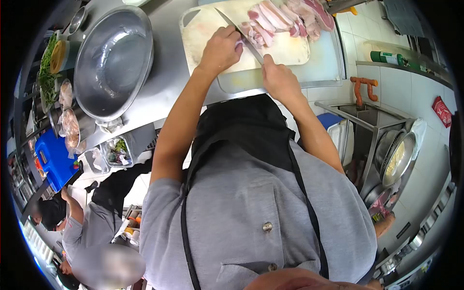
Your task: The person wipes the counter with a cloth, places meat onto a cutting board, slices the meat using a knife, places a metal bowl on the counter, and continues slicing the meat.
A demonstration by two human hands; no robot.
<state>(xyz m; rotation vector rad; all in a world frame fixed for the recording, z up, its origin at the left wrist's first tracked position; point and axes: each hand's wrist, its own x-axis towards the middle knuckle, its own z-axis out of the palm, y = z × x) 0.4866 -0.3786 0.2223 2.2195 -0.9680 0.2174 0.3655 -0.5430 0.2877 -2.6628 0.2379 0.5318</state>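
My right hand (280, 81) grips a knife (252, 50) by its handle. The long blade slants up and left across a white cutting board (203, 34). Beside the blade, on its left, my left hand (220, 50) has its fingers curled over a small pinkish piece of meat (238, 43), mostly hidden under them. To the right of the blade lie cut strips of pork belly (273, 19), pale fat with pink lean. More raw meat (316, 17) sits at the board's upper right.
A large metal bowl (113, 63) stands on the steel counter (166, 53) to the left. Another board (326, 67) lies beneath the white one. Co-workers (96, 222) are at lower left, near a blue container (55, 157). Metal bowls (398, 157) sit on a rack at right.
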